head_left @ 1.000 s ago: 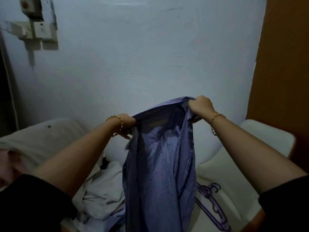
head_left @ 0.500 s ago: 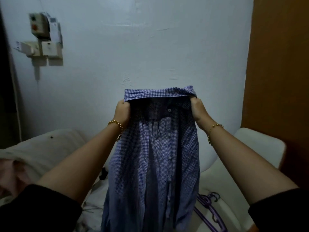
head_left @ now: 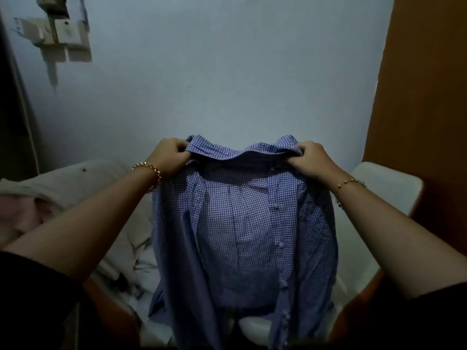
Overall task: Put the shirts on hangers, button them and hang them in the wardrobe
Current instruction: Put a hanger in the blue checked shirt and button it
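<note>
A blue-and-white fine-checked cotton shirt [head_left: 242, 223] hangs between the two hands, held up in front of the pale wall. The left hand [head_left: 169, 157] pinches one bunched end of the collar, fingers curled over the cloth. The right hand [head_left: 313, 160] grips the other end the same way, and the collar sags in a curve between them. Below the hands the front hangs open and unbuttoned, showing the lighter inner back panel. A row of pale buttons [head_left: 276, 205] runs down the placket nearer the right hand. Crumpled cream bedding [head_left: 75, 178] lies below and outside the left hand.
</note>
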